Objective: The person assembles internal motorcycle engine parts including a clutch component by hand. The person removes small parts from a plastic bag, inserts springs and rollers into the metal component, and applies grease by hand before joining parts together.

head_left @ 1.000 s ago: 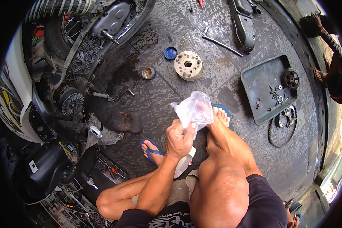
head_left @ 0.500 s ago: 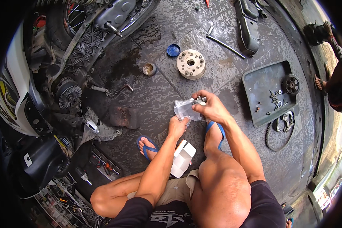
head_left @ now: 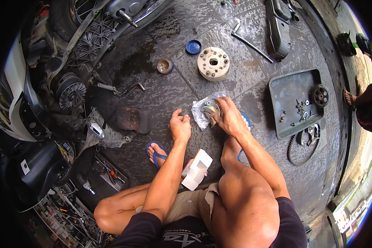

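Note:
My right hand [head_left: 232, 119] grips a curved grey and tan metal part [head_left: 212, 110], its exact kind unclear. A crumpled clear plastic bag [head_left: 199, 112] lies around and beside the part, partly under my fingers. To its left, apart from the bag, my left hand [head_left: 180, 127] is raised with its fingers curled and nothing visible in them. An opened white cardboard box [head_left: 197, 170] rests between my legs. Beyond my hands, a round cream-coloured metal drum [head_left: 213, 75] with bolts on its face sits on the floor.
An open tin [head_left: 165, 66] and its blue lid [head_left: 193, 46] are beside the drum. A long-handled wrench [head_left: 252, 46] lies farther right. On the right, a grey tray [head_left: 274, 103] holds small metal pieces, near a belt [head_left: 291, 151]. A partly dismantled motorbike [head_left: 76, 62] fills the left.
My left hand has let go of the plastic bag and moved left. The metal part shows more now in my right hand, with the bag spread beside it. The view has shifted slightly.

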Demonstrator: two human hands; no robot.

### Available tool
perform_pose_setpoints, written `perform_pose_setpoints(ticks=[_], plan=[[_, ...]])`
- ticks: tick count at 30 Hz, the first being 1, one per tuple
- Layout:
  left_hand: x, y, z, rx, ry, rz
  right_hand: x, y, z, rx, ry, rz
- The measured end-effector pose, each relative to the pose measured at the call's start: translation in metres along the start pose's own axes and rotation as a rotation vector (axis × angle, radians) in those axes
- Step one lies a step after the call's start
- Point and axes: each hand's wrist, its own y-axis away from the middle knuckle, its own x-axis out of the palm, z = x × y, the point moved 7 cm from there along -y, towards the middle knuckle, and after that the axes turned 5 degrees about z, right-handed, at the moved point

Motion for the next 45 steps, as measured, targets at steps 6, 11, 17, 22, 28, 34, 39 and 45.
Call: perform_pose_setpoints(ticks=[6,11,17,22,28,34,39,45], plan=[[0.013,-0.008,-0.087,0.187,-0.147,-0.015,-0.052,-0.005,-0.037,0.398,-0.359,-0.432],[0.056,-0.063,-0.143,0.335,0.204,0.035,-0.059,-0.062,-0.046,0.385,-0.801,-0.491],[0.082,-0.088,-0.156,0.223,0.294,0.187,-0.061,-0.083,-0.050,0.379,-0.893,-0.449],[0.063,-0.049,-0.168,0.102,1.085,0.523,-0.073,-0.062,-0.002,0.323,-1.100,-0.302],[0.063,0.002,-0.166,-0.100,1.487,1.053,-0.054,-0.036,0.022,0.315,-0.962,-0.012],[0.042,0.001,-0.142,-0.092,1.543,1.124,-0.013,-0.002,-0.009,0.211,-0.238,-0.049],[0.040,-0.006,-0.136,-0.097,1.478,1.044,0.019,0.002,0.006,0.043,0.185,-0.010],[0.045,-0.003,-0.140,-0.072,1.459,1.118,0.020,-0.004,-0.020,0.311,-0.305,0.093]])
